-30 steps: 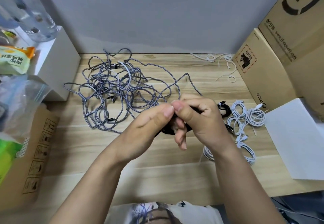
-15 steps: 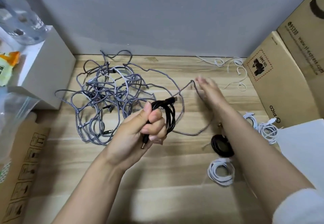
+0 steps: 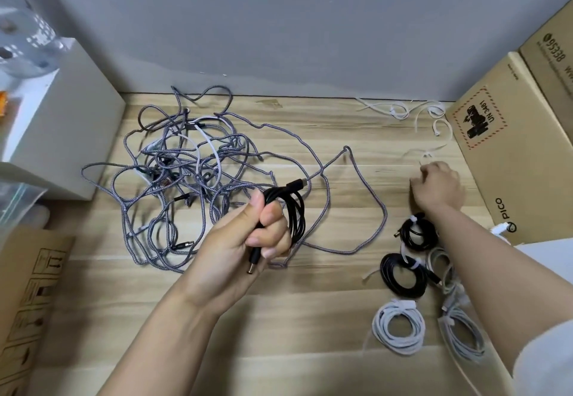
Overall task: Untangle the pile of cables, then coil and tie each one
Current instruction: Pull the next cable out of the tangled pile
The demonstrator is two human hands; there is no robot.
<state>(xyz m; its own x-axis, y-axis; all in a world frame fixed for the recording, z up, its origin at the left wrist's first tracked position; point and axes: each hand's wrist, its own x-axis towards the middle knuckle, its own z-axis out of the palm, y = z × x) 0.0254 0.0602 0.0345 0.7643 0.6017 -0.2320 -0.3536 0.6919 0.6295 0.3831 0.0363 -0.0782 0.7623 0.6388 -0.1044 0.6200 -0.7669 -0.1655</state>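
Observation:
A tangled pile of grey braided cables, with a white cable running through it, lies at the back left of the wooden table. My left hand grips a coiled black cable above the table; its barrel plug sticks out below my fist. My right hand is stretched to the far right, fingers curled, pinching a loose white tie. More white ties lie by the wall. Two tied black coils and tied white coils lie under my right forearm.
Cardboard boxes stand along the right edge, with a white sheet in front of them. A white box stands at the back left, and flat cardboard lies at the front left. A grey wall closes the back.
My hands have separated. The left keeps the black coil; the right let go, reached to the far right and now pinches a white tie. The view has shifted right.

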